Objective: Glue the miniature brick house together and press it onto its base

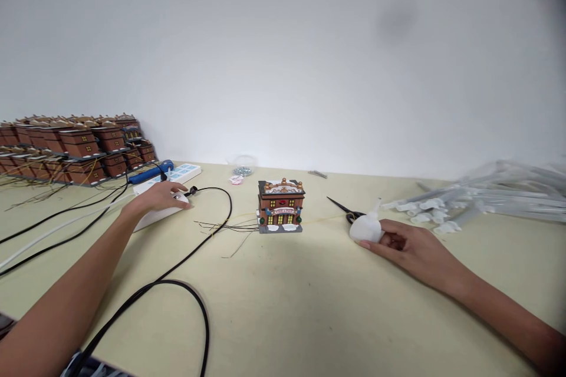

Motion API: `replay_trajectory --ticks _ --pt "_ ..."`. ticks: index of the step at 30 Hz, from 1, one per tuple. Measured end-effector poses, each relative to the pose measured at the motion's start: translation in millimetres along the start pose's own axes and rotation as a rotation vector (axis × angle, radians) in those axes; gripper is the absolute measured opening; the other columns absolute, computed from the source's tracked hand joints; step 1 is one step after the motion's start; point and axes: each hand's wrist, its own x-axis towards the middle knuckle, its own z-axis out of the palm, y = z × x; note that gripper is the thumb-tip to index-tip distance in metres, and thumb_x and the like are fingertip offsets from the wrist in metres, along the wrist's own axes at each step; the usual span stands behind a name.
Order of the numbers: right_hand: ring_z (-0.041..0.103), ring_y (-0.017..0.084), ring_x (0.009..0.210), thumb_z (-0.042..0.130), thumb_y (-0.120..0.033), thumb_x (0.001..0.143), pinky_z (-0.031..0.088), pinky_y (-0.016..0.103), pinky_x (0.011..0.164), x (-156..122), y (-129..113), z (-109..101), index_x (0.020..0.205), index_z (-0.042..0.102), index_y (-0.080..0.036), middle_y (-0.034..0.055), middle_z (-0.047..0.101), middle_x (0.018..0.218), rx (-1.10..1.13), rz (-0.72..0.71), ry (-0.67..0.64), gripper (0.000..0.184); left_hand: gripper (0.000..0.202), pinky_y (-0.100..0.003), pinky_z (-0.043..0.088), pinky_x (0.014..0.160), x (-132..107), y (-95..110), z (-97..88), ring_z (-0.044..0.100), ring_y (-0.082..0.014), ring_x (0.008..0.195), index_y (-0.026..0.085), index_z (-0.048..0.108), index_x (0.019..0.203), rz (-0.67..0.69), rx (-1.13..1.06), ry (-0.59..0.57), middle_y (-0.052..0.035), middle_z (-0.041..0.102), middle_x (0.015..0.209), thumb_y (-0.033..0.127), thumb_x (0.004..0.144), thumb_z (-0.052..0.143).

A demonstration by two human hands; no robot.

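Note:
A small brown model theatre building stands in the middle of the table, with thin wires trailing from its left side. My left hand reaches far left and rests on a white power strip, its fingers closed around a small white plug where a black cable ends. My right hand lies on the table to the right of the building, fingers curled around a white wad of soft material. Black scissors lie just behind that wad.
Stacks of several similar brown model buildings fill the far left. A blue-handled tool lies by the power strip. Black and white cables loop across the near left. Clear bagged white parts lie far right. A small dish of screws sits by the wall.

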Motion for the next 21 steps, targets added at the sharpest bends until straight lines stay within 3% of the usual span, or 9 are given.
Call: replay_trajectory --ticks 3,10,17,21 --pt "0.053 0.02 0.062 0.065 -0.077 0.077 0.04 0.031 0.056 0.3 -0.1 -0.5 0.078 0.065 -0.022 0.0015 0.058 0.065 0.008 0.029 -0.071 0.056 0.038 -0.051 0.056 0.101 4.2 7.8 10.7 0.066 -0.0282 0.117 0.017 0.064 0.129 -0.001 -0.024 0.054 -0.0112 0.065 0.133 0.04 0.099 0.067" --pt "0.051 0.021 0.063 0.064 -0.076 0.078 0.038 0.033 0.058 -0.6 -4.0 -1.5 0.076 0.062 -0.022 0.0015 0.056 0.065 0.004 0.039 -0.083 0.054 0.035 -0.052 0.055 0.102 17.9 18.2 36.8 0.065 -0.0282 0.119 0.017 0.065 0.127 -0.023 0.024 0.203 -0.0114 0.065 0.132 0.04 0.1 0.065" --pt "0.051 0.02 0.062 0.063 -0.073 0.079 0.04 0.033 0.058 0.6 -4.9 -2.2 0.066 0.054 -0.024 0.001 0.055 0.063 -0.025 0.016 -0.065 0.051 0.027 -0.05 0.055 0.102 13.4 23.4 36.3 0.064 -0.0278 0.119 0.018 0.068 0.121 -0.04 0.053 0.241 -0.0104 0.066 0.132 0.036 0.1 0.066" --pt "0.053 0.021 0.063 0.063 -0.071 0.081 0.041 0.033 0.059 2.8 0.0 -0.1 0.071 0.06 -0.024 0.0018 0.058 0.066 -0.023 0.005 -0.072 0.048 0.027 -0.05 0.055 0.102 14.3 23.8 35.8 0.064 -0.0275 0.119 0.018 0.068 0.121 -0.039 0.058 0.233 -0.0103 0.066 0.132 0.035 0.099 0.067"
